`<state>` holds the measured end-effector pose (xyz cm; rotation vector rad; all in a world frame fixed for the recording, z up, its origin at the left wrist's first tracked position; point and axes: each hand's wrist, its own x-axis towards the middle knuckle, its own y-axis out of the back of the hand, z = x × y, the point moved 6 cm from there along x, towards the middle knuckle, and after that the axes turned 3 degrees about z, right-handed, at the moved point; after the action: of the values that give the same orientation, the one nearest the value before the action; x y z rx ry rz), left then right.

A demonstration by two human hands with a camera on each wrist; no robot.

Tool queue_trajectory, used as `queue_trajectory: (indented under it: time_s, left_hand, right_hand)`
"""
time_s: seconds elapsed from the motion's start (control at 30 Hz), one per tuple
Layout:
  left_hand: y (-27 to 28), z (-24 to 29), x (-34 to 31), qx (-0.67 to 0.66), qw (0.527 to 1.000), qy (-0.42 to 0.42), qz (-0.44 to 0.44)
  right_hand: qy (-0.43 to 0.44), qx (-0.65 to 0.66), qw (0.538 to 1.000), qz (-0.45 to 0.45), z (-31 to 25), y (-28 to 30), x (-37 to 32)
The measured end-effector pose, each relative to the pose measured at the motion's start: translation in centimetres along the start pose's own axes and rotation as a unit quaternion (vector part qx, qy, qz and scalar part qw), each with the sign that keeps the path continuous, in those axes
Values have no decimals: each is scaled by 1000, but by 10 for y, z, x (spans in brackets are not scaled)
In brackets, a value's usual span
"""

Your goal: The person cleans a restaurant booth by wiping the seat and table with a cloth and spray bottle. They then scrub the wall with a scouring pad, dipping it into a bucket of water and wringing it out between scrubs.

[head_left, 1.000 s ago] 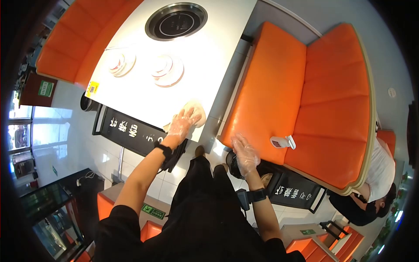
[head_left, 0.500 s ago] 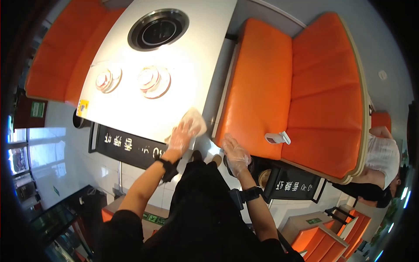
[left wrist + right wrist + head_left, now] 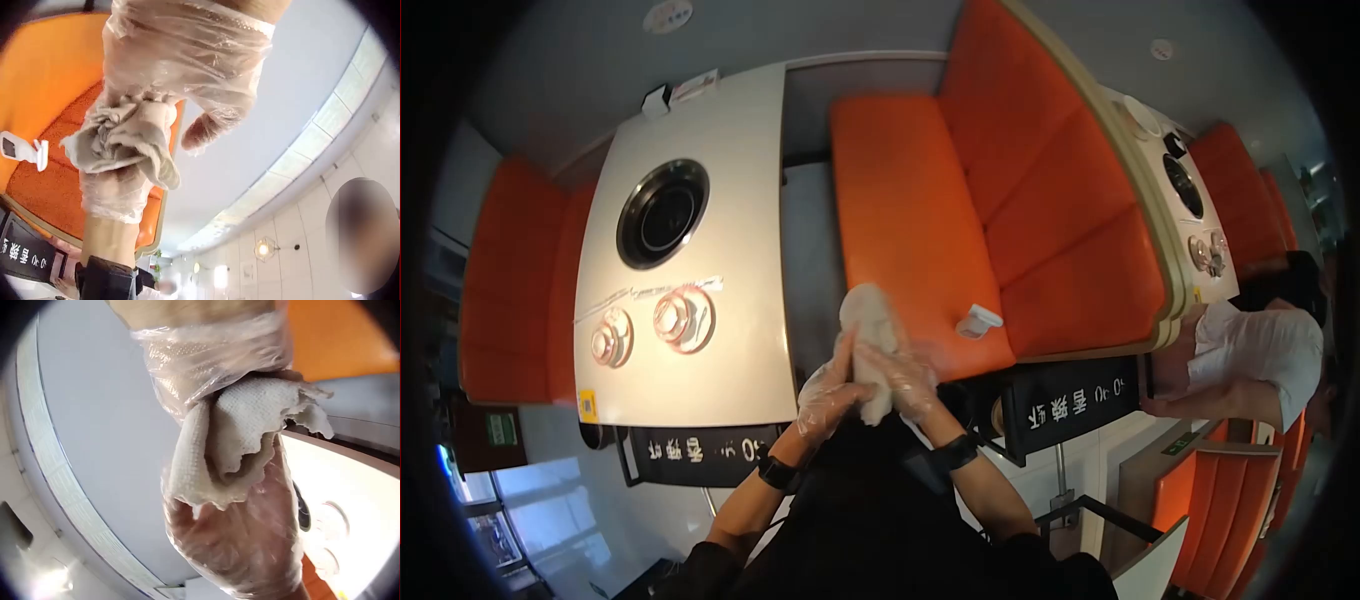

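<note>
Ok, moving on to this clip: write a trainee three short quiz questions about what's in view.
1. The cloth is: (a) on the floor, (b) between the left hand and right hand, (c) in a bowl.
2. True or false: the white object rests on the orange seat.
3. Which is closer to the yellow sticker: the round cooktop or the dishes?

Key: 1 b; 2 true; 3 the dishes.

Cloth [image 3: 250,415]: off-white, fine dimpled pattern. Bench [image 3: 910,200]: orange; edging [image 3: 1148,210]: beige. Table [image 3: 740,200]: white. Hob [image 3: 662,215]: black, pale ring. Sign [image 3: 670,470]: black, white characters. Label [image 3: 587,406]: yellow, dark mark. Sleeves [image 3: 712,568]: black.
</note>
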<state>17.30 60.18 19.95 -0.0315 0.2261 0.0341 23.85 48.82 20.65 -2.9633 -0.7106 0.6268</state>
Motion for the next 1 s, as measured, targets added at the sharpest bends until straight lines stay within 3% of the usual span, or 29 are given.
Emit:
queue_trajectory:
  time_s: [0.03, 0.07, 0.13, 0.17, 0.2, 0.23, 0.27, 0.3, 0.37, 0.4, 0.47, 0.5, 0.53, 0.6, 0.73, 0.87, 0.93, 0.97, 1.0]
  left_hand:
    - [-23, 58, 4, -97, 993, 1, -68]
    - [-33, 68, 21, -90, 993, -5, -76]
    - [-57, 85, 41, -47, 988, -60, -136]
    - [-65, 98, 45, -10, 989, -90, -118]
    - [-71, 96, 50, -8, 989, -89, -122]
    - [-71, 91, 58, -33, 992, -74, -92]
    - [-69, 89, 66, -57, 995, -62, -61]
    - [-69, 90, 68, -55, 995, -64, -61]
    - [-53, 79, 65, -67, 997, -21, 24]
    - [-43, 66, 65, -76, 996, -29, 45]
    - [-27, 47, 62, -98, 990, 10, 97]
    - [-21, 41, 61, -96, 987, 23, 123]
    - [-16, 36, 63, -101, 986, 24, 128]
    - [-5, 27, 60, -113, 980, 27, 162]
    - [-6, 34, 64, -112, 978, 22, 177]
    - [-15, 31, 74, -127, 974, 15, 186]
    - [-19, 31, 77, -113, 976, 20, 186]
    - [-21, 33, 82, -98, 979, 20, 179]
    - [-22, 36, 84, -74, 979, 21, 187]
  right_hand:
    - [7, 103, 995, 13, -12, 17, 2]
    - [15, 205, 978, 26, -22, 37, 2]
    - [145, 143, 972, 120, -63, 96, 0]
    - [191, 109, 957, 189, -85, 126, -7]
    - [231, -12, 927, 296, -113, 158, -22]
    - [265, -134, 871, 392, -146, 188, -40]
    - [377, -228, 794, 419, -183, 210, -57]
    - [402, -251, 753, 457, -190, 243, -65]
    - [458, -455, 561, 518, -224, 279, -88]
    - [457, -455, 563, 517, -223, 299, -87]
    - [296, -631, 487, 526, -213, 329, -65]
    - [345, -663, 461, 479, -206, 330, -56]
    - [348, -666, 460, 474, -211, 330, -48]
    - [257, -708, 451, 479, -221, 324, -15]
    - [184, -709, 505, 457, -258, 312, 50]
    - [220, -717, 496, 439, -290, 316, 122]
    - [154, -758, 482, 412, -303, 313, 145]
    - [192, -724, 533, 394, -299, 333, 157]
    - [266, -742, 492, 370, -284, 358, 160]
